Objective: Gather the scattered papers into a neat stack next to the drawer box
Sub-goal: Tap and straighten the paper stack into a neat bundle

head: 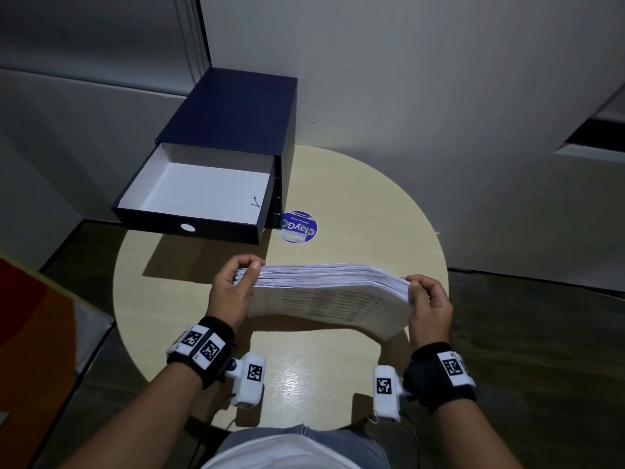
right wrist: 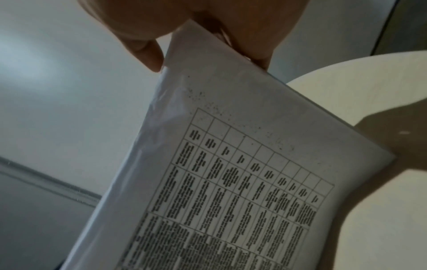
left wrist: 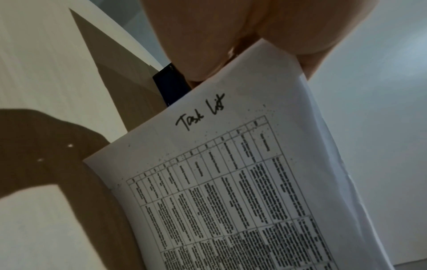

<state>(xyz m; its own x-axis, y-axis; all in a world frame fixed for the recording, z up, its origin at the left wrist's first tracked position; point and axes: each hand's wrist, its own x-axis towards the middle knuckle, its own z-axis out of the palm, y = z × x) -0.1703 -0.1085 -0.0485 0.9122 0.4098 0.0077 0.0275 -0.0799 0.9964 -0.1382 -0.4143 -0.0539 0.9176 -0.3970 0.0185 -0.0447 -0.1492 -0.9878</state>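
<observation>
A thick stack of printed papers [head: 324, 296] stands on its long edge on the round table [head: 304, 377], sagging a little in the middle. My left hand [head: 233, 286] grips its left end and my right hand [head: 427, 301] grips its right end. In the left wrist view the facing sheet [left wrist: 242, 191] shows a table headed "Task List" in handwriting. The right wrist view shows the same printed table [right wrist: 231, 182] below my fingers [right wrist: 148, 53]. The dark blue drawer box [head: 233, 113] sits at the table's far left, its white drawer [head: 199, 191] pulled out and holding nothing.
A round blue and white sticker [head: 299, 227] lies on the table just right of the drawer front. Pale walls stand close behind the table. An orange and red surface [head: 30, 333] is at the left edge. Dark floor surrounds the table.
</observation>
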